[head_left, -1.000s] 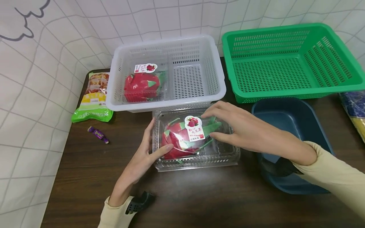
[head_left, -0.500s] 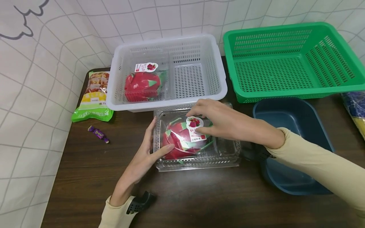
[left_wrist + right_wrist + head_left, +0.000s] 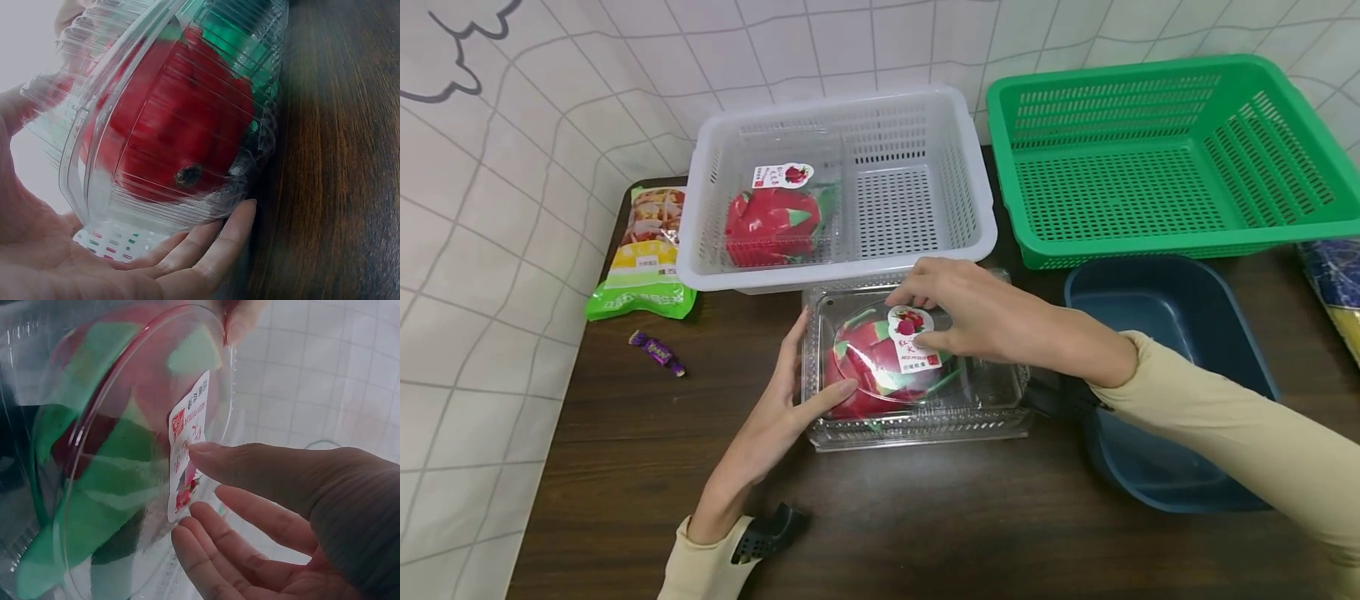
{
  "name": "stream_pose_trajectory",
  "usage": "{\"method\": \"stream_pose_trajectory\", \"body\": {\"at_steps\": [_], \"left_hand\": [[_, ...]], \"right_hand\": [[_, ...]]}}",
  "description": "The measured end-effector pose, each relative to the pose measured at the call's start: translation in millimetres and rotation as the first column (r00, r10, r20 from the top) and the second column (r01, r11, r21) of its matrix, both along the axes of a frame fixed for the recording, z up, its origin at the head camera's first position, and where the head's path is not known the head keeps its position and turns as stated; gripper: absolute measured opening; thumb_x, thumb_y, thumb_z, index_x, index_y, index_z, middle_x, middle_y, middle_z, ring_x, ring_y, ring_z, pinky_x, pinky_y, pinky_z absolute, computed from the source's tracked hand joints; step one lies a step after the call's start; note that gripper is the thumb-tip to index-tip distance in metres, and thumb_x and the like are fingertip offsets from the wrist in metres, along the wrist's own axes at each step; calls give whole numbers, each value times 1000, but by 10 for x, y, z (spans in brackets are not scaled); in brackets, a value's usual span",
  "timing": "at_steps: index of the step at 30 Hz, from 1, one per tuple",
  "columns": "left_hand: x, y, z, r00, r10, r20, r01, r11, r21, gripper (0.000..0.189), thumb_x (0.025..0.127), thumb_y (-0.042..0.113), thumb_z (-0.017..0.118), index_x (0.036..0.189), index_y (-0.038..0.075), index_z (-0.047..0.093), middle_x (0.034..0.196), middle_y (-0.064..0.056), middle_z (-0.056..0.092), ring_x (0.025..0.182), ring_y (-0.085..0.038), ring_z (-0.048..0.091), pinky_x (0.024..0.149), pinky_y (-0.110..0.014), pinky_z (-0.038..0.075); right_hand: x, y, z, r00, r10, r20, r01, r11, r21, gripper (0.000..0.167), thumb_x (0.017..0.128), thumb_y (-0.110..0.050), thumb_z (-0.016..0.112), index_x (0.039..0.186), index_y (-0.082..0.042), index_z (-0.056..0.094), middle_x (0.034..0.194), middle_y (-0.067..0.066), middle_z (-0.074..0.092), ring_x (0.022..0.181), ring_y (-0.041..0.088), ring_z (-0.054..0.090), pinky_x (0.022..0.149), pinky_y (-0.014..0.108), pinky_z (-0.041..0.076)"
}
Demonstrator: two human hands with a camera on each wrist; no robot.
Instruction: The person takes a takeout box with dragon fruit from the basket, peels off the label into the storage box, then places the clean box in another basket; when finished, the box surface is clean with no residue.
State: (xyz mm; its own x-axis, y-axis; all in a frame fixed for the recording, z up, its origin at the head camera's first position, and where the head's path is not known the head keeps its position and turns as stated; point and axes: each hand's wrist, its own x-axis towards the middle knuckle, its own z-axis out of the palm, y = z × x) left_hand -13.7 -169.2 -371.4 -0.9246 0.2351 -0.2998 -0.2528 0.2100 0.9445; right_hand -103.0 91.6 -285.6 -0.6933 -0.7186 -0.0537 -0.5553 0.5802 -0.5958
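A clear plastic clamshell box (image 3: 996, 387) lies on the dark wooden table, with a red and green dragon fruit (image 3: 861, 362) inside. My left hand (image 3: 793, 396) grips the box's left end, thumb over the lid and fingers along the side, as the left wrist view also shows. On the lid sits a white label (image 3: 187, 450) printed with a dragon fruit. My right hand (image 3: 981, 312) is over the lid: its thumb (image 3: 219, 459) presses on the label, while the bent fingertips stay right at the label's far edge.
Behind the box stands a white basket (image 3: 835, 271) holding another boxed dragon fruit (image 3: 771, 225). A green basket (image 3: 1180, 242) and a dark blue bin (image 3: 1172, 475) are to the right. A food packet (image 3: 647, 254) and a purple wrapped candy (image 3: 657, 352) lie left.
My right hand has moved left from beside the label onto it, its thumb now covering part of the print. The left hand keeps its place on the box.
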Motion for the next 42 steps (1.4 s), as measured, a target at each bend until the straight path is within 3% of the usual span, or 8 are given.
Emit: {"method": "stream_pose_trajectory", "body": {"at_steps": [7,11,14,17,20,23,31,42], "left_hand": [[20,-14,4,996,0,-93,-11,993,-119,99,95,42,73,167,34,6,158,-13,31,142,-37,34,106,-55,51],[47,12,81,959,-29,-282,-62,949,-308,101,93,42,78,168,29,11,159,-13,29,142,-35,35,106,-58,50],[48,33,145,875,-109,-472,-141,875,-464,104,88,39,84,168,21,19,160,-15,28,144,-32,34,111,-56,46],[15,51,211,739,-241,-629,-203,810,-550,104,82,31,89,164,11,29,161,-20,28,147,-34,32,113,-55,44],[-47,77,265,604,-379,-701,-190,786,-588,98,80,25,91,159,4,37,162,-22,30,150,-37,30,111,-55,45],[-113,118,288,539,-496,-680,-112,759,-642,91,84,27,86,158,3,39,164,-21,30,154,-36,27,113,-54,44],[-146,160,284,583,-649,-488,-4,599,-801,81,96,45,68,160,4,40,170,-17,26,159,-34,20,126,-51,24],[-114,174,307,587,-667,-459,-31,548,-836,81,93,46,71,159,6,44,167,-18,34,157,-35,25,127,-50,22]], "right_hand": [[-29,-19,-7,1000,-1,15,1,1000,-18,43,86,-8,86,126,0,73,119,15,70,105,30,66,88,43,61],[-48,-28,-27,1000,4,16,-3,1000,-25,43,86,-7,86,126,0,73,118,15,70,103,29,64,89,43,60],[-56,-32,-31,1000,1,16,-1,1000,-27,42,86,-7,86,125,0,73,117,15,69,102,29,64,89,43,60],[-58,-31,-31,1000,-6,20,7,1000,-20,41,86,-6,86,125,-1,74,117,16,68,102,29,64,89,43,61],[-59,-26,-26,1000,-12,22,12,1000,-13,41,85,-6,86,125,-1,74,117,16,68,101,29,64,88,42,61],[-62,-27,-20,1000,-11,27,11,1000,-9,42,85,-6,86,125,-1,74,117,16,68,101,29,63,87,42,60],[-79,-62,-6,999,10,38,-10,1000,8,45,85,-8,87,127,-1,73,119,16,68,104,30,63,90,43,60],[-90,-74,-11,1000,10,28,-11,1000,21,43,85,-8,87,125,0,73,108,14,69,97,27,64,85,40,60]]}}
